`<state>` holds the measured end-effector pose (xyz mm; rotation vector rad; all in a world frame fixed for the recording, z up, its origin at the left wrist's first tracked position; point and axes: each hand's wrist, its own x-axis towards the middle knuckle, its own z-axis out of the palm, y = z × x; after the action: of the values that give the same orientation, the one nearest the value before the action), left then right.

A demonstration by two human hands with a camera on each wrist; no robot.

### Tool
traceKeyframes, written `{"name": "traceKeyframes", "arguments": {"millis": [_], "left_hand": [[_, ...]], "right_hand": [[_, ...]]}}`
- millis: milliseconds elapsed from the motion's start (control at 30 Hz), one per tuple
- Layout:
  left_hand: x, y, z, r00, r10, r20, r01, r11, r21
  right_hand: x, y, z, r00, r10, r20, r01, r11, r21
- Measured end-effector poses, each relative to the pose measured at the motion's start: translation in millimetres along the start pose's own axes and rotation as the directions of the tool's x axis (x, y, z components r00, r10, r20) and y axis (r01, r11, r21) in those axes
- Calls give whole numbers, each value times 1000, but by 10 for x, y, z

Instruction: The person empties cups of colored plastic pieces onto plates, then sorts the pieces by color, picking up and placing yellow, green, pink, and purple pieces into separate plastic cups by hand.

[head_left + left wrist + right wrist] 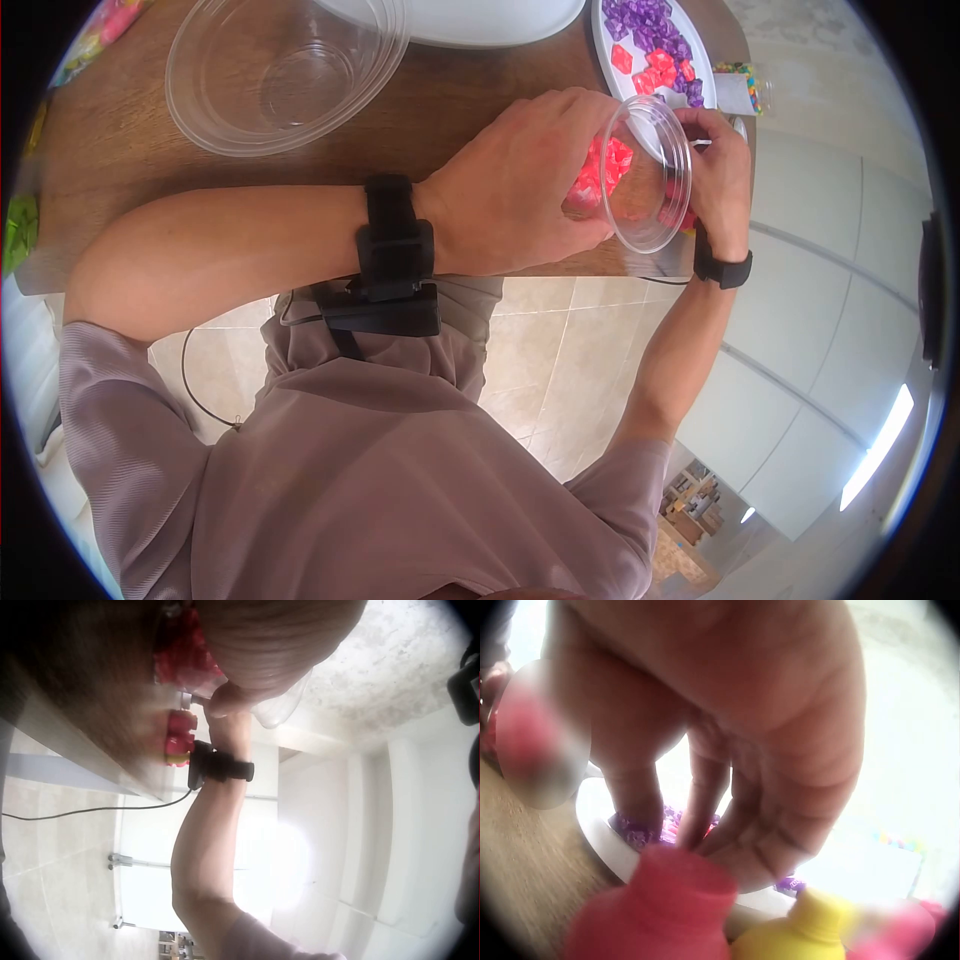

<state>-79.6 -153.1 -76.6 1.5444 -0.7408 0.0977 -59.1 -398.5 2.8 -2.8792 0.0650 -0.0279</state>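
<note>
My left hand point(525, 185) grips a clear plastic cup point(650, 215), tilted with its mouth to the right. Several shiny red-pink wrapped candies point(605, 165) show inside the cup. Beyond it, my right hand point(718, 170) is at the near end of a white oval plate point(603, 45). Purple wrapped candies point(650, 22) and a few red ones point(655, 72) lie on that plate. In the right wrist view the bent fingers point(697, 784) of the right hand point down among the candies. Their tips are partly hidden behind a red bottle, so I cannot tell if they pinch a candy.
A large clear plastic bowl point(285, 85) stands at the back left, beside a white dish point(490, 25). Close under the right hand are the red bottle point(667, 907) and a yellow one point(799, 930). Colourful packaging point(100, 35) lies at the table's far left.
</note>
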Motion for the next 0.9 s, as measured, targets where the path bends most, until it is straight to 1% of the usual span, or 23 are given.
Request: {"name": "traceKeyframes", "arguments": {"millis": [100,167,200,267,300,367,400,500,567,600,667,800,867,900], "left_hand": [[1,-8,2,1000,3,-2,-3,1000,-8],[-1,-3,3,1000,1,2,-1,1000,-10],[-4,4,3,1000,0,-6,0,1000,-10],[-7,8,-4,1000,-2,-14,1,1000,-12],[-9,7,-16,1000,-3,3,3,1000,-11],[-3,19,-26,1000,-3,22,3,1000,-10],[-2,20,-28,1000,-8,24,8,1000,-6],[-3,17,-24,1000,-4,13,5,1000,-11],[1,8,-18,1000,6,2,-6,1000,-18],[3,6,-15,1000,0,8,0,1000,-19],[5,6,-15,1000,-7,14,7,1000,-18],[-3,-4,-4,1000,27,-13,-27,1000,6],[-4,-5,-15,999,36,-17,-36,999,8],[-4,2,-38,1000,-3,30,2,1000,17]], "right_hand": [[-56,-54,7,1000,-13,-13,13,1000,-1],[-87,-111,-11,999,41,21,-42,999,26],[-97,-112,-13,999,41,20,-41,999,26],[-110,-107,-18,999,-17,38,16,1000,26],[-109,-105,-20,999,-15,39,14,1000,25],[-100,-110,-28,998,28,64,-33,996,79],[-99,-115,-30,998,27,63,-32,996,79],[-105,-112,-25,998,-1,64,-4,997,80],[-102,-81,-9,997,-72,30,70,995,70],[-106,-94,-12,997,-72,32,69,995,69],[-108,-130,-23,999,0,53,-4,996,89],[-106,-136,-29,998,-6,60,0,995,101],[-91,-164,-47,993,63,96,-77,986,148],[-77,-132,-38,993,62,96,-76,986,148]]}}
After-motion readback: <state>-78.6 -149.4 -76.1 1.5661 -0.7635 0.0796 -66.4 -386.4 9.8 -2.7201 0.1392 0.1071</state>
